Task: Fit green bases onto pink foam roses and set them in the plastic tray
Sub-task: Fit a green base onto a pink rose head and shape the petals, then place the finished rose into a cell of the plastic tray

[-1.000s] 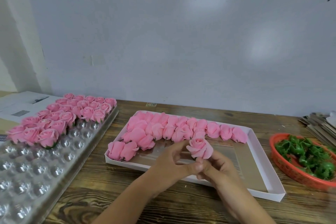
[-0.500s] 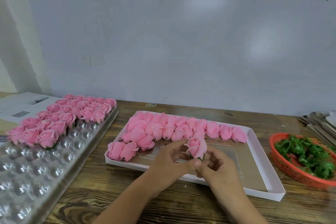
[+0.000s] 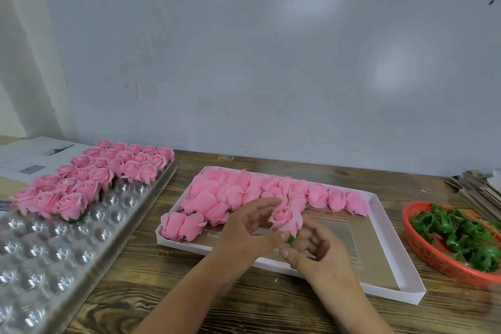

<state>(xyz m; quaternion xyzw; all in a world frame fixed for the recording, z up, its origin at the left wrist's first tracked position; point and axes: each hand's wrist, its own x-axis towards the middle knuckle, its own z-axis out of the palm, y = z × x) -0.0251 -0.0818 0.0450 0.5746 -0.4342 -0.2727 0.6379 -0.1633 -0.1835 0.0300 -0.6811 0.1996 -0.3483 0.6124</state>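
Wooden tabletop (image 3: 244, 309) against a pale grey wall panel (image 3: 271, 76), dark-grained and well lit. At centre, both hands meeting just above the near edge of a shallow white cardboard box (image 3: 390, 260). Left hand (image 3: 244, 233) curled round from the left, thumb and fingers bent about the pink foam rose (image 3: 286, 218), pinching it low down. Right hand (image 3: 317, 249) just beside and below, fingers loosely curled under the bloom at the green base (image 3: 291, 238), of which only a small leaf tip peeks out; cannot tell whether those fingers truly grip the base or merely cup it. Rose upright, petals facing the camera. Behind, in the box, rows of bare pink blooms (image 3: 244, 192) lying on their sides, touching one another. On the left, a clear plastic tray (image 3: 54, 257) of round dimples, its far end filled with finished roses (image 3: 89, 179) standing upright. On the right, a red basket (image 3: 423, 255) heaped with loose green bases (image 3: 466, 238). Printed papers (image 3: 32, 157) beyond the tray, stacked flat cardboard (image 3: 477, 187) at far right.
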